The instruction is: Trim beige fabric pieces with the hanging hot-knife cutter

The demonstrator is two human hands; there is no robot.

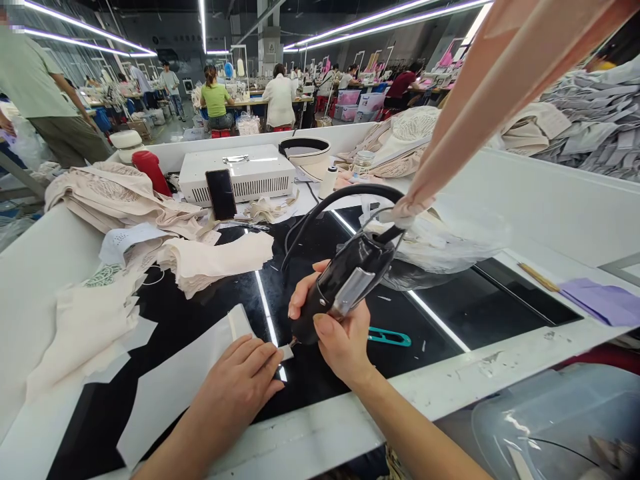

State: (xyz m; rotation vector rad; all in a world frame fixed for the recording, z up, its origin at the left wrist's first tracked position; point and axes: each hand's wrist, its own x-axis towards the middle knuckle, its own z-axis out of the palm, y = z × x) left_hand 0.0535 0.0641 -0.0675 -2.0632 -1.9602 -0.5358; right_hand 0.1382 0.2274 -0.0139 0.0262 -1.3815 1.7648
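Note:
My right hand (345, 340) is wrapped round a black corded hand tool (313, 303) with a silver lever on its side, its thin metal tip pointing down and left. That tip meets the end of a narrow pale strip (286, 351), beside my left fingertips. My left hand (245, 373) lies flat over the strip and the edge of a white sheet-like piece (170, 380). A twisted peach cloth (450, 113), tied round the tool's cable end, runs up out of view. Behind my right hand lie teal thread snips (390, 337).
Stacked cream fabric pieces (215, 260) lie at left on the glossy black tabletop (270, 393). Behind are a phone (221, 195), a white vented box (237, 170) and a thread spool (328, 181). Plastic wrap (450, 233), an awl-like tool (539, 277) and purple cloth (600, 300) are at right.

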